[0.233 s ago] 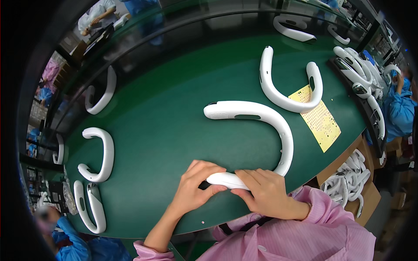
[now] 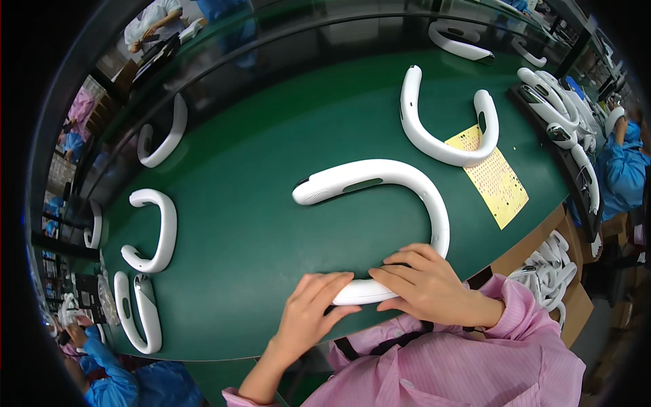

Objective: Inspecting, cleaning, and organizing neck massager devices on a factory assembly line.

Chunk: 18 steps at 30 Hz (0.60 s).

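A white U-shaped neckband device (image 2: 434,203) lies in front of me, its curve toward the right. Its far arm has a dark oval inset and a dark tip. My left hand (image 2: 310,311) closes around the end of the near arm, fingers on top and thumb below, hiding that tip. Farther along the same arm, my right hand (image 2: 432,288) grips the device, with the fingers over it and the thumb underneath. A short white stretch of the arm shows between the two hands.
Another white neckband (image 2: 417,129) rests partly over a yellow printed sheet (image 2: 502,193). More neckbands (image 2: 166,230) stand at the left of the green table (image 2: 237,271). A black tray (image 2: 553,146) at the right is piled with them; a cardboard box (image 2: 576,308) holds several. Co-workers (image 2: 627,166) are nearby.
The held neckband has turned slightly: its far tip has shifted left and its near arm has come closer to me. Both hands have moved nearer with it, still gripping.
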### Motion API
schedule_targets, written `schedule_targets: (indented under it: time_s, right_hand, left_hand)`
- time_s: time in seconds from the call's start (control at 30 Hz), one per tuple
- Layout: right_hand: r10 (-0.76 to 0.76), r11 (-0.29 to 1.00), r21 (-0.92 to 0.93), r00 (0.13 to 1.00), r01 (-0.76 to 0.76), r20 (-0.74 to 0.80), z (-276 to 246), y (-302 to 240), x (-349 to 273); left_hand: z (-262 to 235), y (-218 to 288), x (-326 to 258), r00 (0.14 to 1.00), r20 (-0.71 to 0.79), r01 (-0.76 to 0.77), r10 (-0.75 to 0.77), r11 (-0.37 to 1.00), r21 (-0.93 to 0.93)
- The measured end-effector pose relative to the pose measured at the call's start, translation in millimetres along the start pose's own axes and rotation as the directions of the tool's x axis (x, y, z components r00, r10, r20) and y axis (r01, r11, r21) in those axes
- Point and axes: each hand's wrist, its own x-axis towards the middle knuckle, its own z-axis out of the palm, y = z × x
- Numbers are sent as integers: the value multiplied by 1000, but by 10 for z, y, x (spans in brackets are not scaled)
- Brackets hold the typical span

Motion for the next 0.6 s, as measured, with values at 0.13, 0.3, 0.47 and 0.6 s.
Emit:
schedule_targets:
  time_s: [0.13,0.3,0.47,0.6]
  right_hand:
    - [114,994,4,993,-114,17,-25,-122,-147]
    - [262,963,75,965,-260,-21,17,-146,-262]
    - [352,936,60,931,-347,-100,-10,-47,-326]
    - [247,968,38,969,-247,-15,-7,72,-370]
  left_hand:
    - [241,156,-137,994,-90,67,-67,998,-10]
    - [343,216,-196,985,-88,136,-149,981,-135]
    - [376,201,-217,980,-104,150,-171,971,-187]
    - [408,180,-208,982,-130,117,-135,984,-138]
